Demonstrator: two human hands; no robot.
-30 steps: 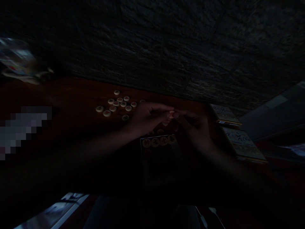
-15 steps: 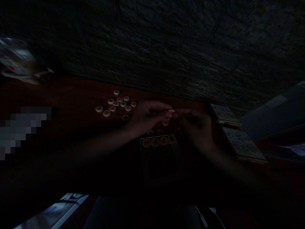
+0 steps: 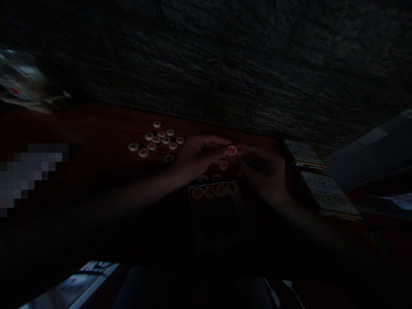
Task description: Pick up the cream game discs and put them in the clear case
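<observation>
My left hand (image 3: 201,154) is closed, pinching a round Chinese chess piece (image 3: 232,150) with a red character between thumb and fingers. From the other side, my right hand (image 3: 264,171) is closed too, its fingertips at the piece's right edge. Below the hands lies a dark shallow box (image 3: 193,214) with a row of several pieces along its far side, a red-marked piece (image 3: 198,192) at the left end. Between hands and box are a few loose pieces, including a red-marked one (image 3: 216,177). Deep shadow hides most of the box's inside.
Several loose chess pieces (image 3: 156,139) lie left of my hands on the reddish-brown table (image 3: 106,128). Two flat printed boxes (image 3: 330,193) lie at the right. A dark stone-like wall (image 3: 206,64) rises behind the table. White cables (image 3: 273,294) show at the bottom.
The held piece has turned so that its red-marked face shows more fully. Both hands stay in nearly the same place, and the pieces on the table have not moved.
</observation>
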